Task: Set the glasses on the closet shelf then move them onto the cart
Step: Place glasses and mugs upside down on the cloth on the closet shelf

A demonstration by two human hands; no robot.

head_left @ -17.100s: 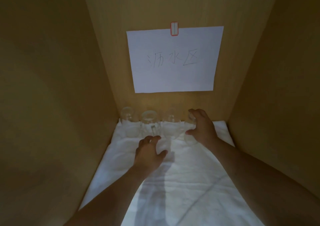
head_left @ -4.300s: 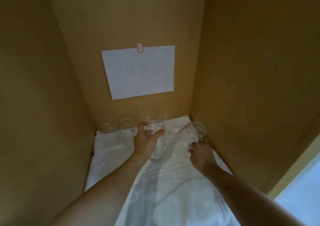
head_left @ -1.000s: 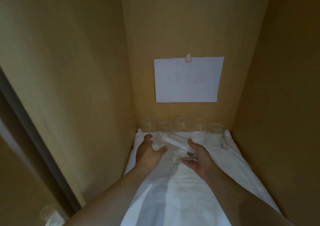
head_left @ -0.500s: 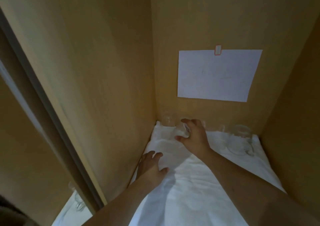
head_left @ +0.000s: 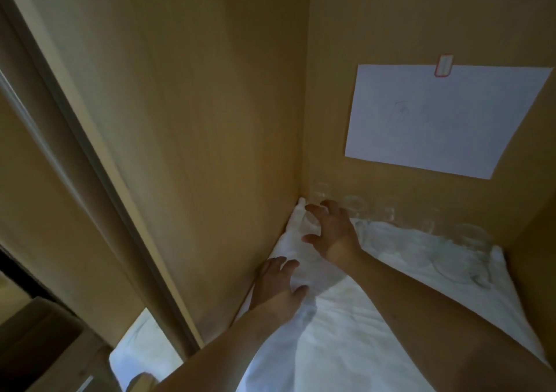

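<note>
White cloth (head_left: 376, 331) covered the floor of the tan wooden closet shelf (head_left: 210, 121), and along its back edge stood a row of clear drinking glasses (head_left: 355, 208), hard to make out against the wall. At the right end of that row sat a larger clear glass mug (head_left: 463, 247), close to the right wall. The right hand (head_left: 331, 229) reached into the back left corner, fingers spread and curved, with a clear glass (head_left: 313, 220) just at its fingertips; whether it gripped that glass could not be told. The left hand (head_left: 279, 286) lay lower and nearer, beside the left wall, its fingers loose and spread on the cloth, holding nothing. On the back wall hung a white sheet of paper (head_left: 436, 121), fixed at its top by a small red-edged clip (head_left: 444, 65); faint writing on it was unreadable.
</note>
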